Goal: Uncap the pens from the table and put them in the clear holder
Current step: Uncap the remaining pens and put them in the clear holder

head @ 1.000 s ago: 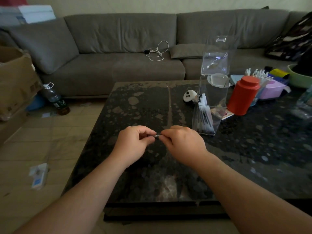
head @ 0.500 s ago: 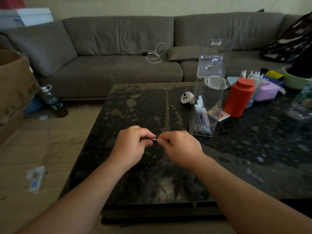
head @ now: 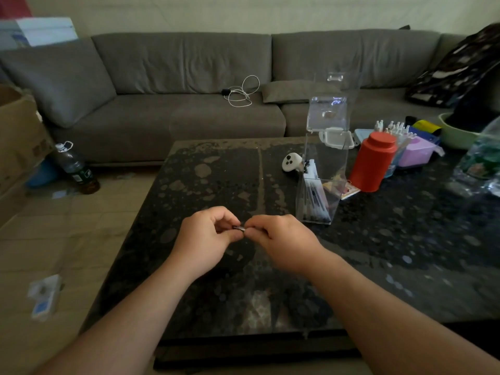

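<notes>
Both hands — left hand (head: 205, 234) and right hand (head: 281, 239) — have fingers clamped on a light, stiff, slippery pen (head: 239, 228), best gripped at each end, near the clear holder (head: 322, 190).

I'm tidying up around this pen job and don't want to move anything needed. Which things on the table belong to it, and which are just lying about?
Belongs to the job:
pen, gripped by left hand and right hand
clear holder, pens already inside

Just lying about:
red canister
white controller
purple box
green bowl
</notes>
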The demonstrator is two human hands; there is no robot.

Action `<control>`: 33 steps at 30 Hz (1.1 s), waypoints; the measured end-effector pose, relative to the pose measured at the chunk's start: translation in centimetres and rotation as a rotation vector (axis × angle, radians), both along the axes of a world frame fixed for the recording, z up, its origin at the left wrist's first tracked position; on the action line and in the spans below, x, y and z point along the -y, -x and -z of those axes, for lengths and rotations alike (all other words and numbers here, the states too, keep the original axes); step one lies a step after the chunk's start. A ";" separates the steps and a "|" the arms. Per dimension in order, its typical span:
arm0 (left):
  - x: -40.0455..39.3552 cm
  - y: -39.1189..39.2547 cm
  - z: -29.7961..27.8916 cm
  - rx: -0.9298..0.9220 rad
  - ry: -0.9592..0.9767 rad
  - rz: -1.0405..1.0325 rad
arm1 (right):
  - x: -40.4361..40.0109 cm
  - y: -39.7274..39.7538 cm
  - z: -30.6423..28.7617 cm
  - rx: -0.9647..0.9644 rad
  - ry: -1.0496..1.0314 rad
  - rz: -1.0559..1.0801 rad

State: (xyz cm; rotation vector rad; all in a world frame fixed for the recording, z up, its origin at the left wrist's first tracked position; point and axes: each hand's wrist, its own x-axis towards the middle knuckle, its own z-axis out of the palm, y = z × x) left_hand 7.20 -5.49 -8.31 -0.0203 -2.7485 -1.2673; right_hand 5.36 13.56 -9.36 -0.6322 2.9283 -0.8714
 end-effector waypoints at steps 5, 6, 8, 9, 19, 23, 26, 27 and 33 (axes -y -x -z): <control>0.1 0.3 0.1 0.046 -0.026 0.042 | -0.6 0.3 0.0 -0.031 -0.046 0.030; 0.1 0.3 0.2 0.055 -0.032 0.052 | -0.9 0.4 0.0 -0.016 -0.043 0.029; 0.1 0.3 0.4 0.065 -0.048 0.069 | -1.6 0.5 0.0 -0.009 -0.024 0.031; 0.1 0.3 0.4 0.069 -0.058 0.078 | -1.9 0.7 -0.3 -0.021 -0.005 0.039; -2.7 -0.1 0.1 0.056 -0.059 0.132 | -7.1 3.4 -10.9 -0.590 0.710 0.511; -3.3 -0.2 0.4 0.032 -0.003 0.162 | -8.9 4.8 -7.8 -0.405 0.439 0.621; -3.5 -0.1 0.6 0.022 0.039 0.183 | -9.3 5.4 -5.1 -0.307 0.159 0.605; -3.6 -0.1 0.6 0.019 0.051 0.183 | -9.1 5.3 -4.6 -0.325 0.095 0.602; -3.8 0.0 0.4 0.013 0.067 0.181 | -8.6 5.2 -3.8 -0.393 -0.088 0.597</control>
